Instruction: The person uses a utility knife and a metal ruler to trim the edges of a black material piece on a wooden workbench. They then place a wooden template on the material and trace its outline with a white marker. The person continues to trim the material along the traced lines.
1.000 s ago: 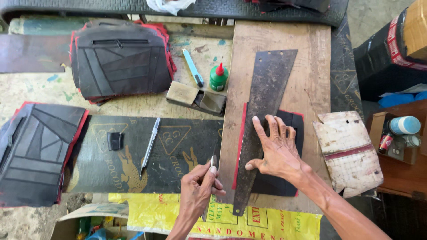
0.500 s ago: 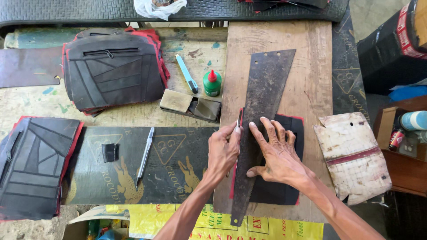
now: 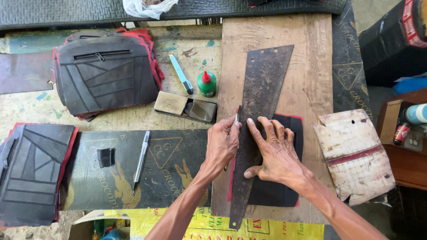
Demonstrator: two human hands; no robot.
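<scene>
Rusty saw blade [image 3: 260, 111] lies lengthwise, narrow end toward worktop's near edge, over black-and-red panel [image 3: 284, 164]. Right hand [image 3: 275, 153] spread flat on it. Left hand [image 3: 222, 144] pinches small knife [image 3: 236, 116] at blade's left edge.

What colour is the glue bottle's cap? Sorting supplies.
Red, on the green glue bottle; head view.

There is only one view, from a camera on the person's head. It looks almost straight down on the worktable [image 3: 35, 111], so the surface appears flat like a map. The far edge of the table is at the top of the frame and the person's own body is below the bottom edge; both forearms enter from there. The camera is quite near, at about arm's length: the left hand [image 3: 221, 144] and the right hand [image 3: 276, 155] sit a little right of the centre. On the right side the view passes the table edge and reaches a lower wooden shelf [image 3: 411, 166].
</scene>
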